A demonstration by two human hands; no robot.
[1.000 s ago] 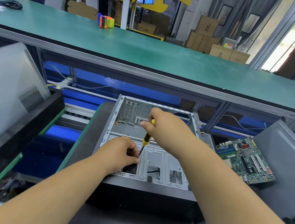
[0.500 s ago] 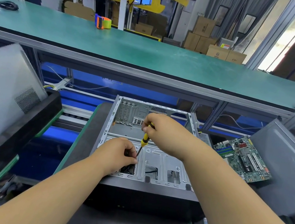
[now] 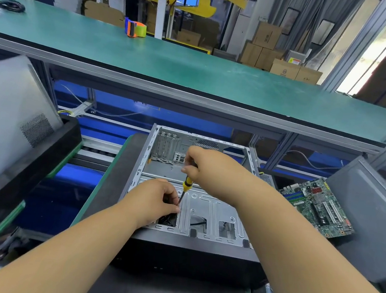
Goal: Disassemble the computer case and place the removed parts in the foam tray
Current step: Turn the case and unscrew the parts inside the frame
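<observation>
both hands work: right grip (image 3: pixel 205 166) clamps the near-upright screwdriver (image 3: pixel 185 189), tip down into the case (image 3: pixel 213 212); left grip (image 3: pixel 158 201) pinches its shaft.

The open grey sheet-metal computer case (image 3: pixel 194 202) with a black front panel lies on its side on a dark surface, its bare interior facing up. A yellow-and-black-handled screwdriver (image 3: pixel 185 189) stands nearly upright inside it, tip down by a cut-out in the metal plate. A removed green motherboard (image 3: pixel 318 206) lies flat just right of the case.
</observation>
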